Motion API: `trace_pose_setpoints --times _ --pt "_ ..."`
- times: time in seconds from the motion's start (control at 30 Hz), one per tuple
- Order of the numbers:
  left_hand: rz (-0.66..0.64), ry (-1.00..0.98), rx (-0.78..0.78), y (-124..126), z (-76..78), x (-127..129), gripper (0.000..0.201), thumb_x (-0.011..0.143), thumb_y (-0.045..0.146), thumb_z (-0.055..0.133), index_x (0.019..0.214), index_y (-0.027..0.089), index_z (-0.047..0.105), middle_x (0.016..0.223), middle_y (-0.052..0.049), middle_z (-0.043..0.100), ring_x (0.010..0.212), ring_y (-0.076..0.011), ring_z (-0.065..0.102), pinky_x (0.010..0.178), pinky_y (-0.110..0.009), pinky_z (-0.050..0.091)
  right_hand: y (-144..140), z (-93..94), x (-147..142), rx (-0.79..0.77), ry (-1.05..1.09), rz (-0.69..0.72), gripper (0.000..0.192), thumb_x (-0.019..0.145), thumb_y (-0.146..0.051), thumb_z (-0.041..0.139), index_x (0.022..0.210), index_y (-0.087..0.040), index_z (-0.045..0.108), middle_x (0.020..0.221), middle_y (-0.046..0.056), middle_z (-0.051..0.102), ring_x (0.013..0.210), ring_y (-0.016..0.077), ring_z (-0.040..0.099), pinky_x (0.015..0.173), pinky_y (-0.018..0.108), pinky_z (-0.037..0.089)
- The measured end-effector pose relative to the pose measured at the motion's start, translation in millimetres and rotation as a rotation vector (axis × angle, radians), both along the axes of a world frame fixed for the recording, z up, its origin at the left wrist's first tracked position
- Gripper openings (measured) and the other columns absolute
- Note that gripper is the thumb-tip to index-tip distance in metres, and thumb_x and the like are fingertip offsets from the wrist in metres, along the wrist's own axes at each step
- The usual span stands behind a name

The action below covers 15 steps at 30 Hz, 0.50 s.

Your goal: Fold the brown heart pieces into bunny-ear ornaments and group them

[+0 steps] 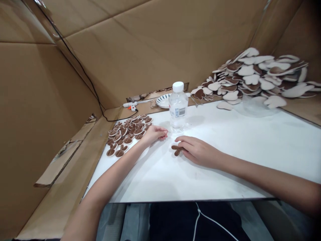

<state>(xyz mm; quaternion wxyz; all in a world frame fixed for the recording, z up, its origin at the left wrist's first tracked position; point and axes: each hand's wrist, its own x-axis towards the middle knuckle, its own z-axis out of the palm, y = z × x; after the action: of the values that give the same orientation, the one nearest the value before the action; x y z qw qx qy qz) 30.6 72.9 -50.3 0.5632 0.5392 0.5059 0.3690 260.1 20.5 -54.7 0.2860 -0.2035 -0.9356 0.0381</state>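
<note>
My left hand (154, 133) rests on the white table (225, 160), fingers loosely curled, right beside a spread of small brown and white oval pieces (126, 133). It holds nothing that I can see. My right hand (198, 150) lies flat on the table with its fingertips on a small brown paw-shaped piece (176, 149). A clear water bottle (178, 106) with a white cap stands upright just behind both hands.
A big heap of brown and white paw-shaped pieces (253, 78) fills the back right. A striped plate (163, 100) and a glue gun (130, 105) with its black cable lie at the back. Cardboard walls (150, 43) enclose the table.
</note>
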Motion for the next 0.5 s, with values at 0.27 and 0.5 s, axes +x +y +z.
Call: trace_pose_setpoints --times 0.27,0.5 --pt "-0.03 -0.16 -0.138 -8 6.4 -4 0.021 0.076 0.016 0.067 0.095 0.008 0.066 0.066 -0.003 0.063 0.055 -0.0066 0.057 0.056 -0.018 0.047 32 -3.9 -7 -0.024 -0.04 -0.053 0.022 0.087 -0.012 0.044 0.098 -0.014 0.063 0.126 0.017 0.057 0.111 0.0281 0.059 0.093 0.047 0.05" --pt "-0.059 -0.174 -0.198 -3 6.4 0 0.026 0.076 0.027 0.069 0.093 0.008 0.068 0.068 -0.005 0.063 0.058 -0.0067 0.058 0.058 -0.018 0.047 41 -4.2 -9 0.002 -0.061 -0.074 0.024 0.089 -0.012 0.04 0.097 -0.012 0.063 0.124 0.017 0.059 0.112 0.027 0.06 0.093 0.044 0.051"
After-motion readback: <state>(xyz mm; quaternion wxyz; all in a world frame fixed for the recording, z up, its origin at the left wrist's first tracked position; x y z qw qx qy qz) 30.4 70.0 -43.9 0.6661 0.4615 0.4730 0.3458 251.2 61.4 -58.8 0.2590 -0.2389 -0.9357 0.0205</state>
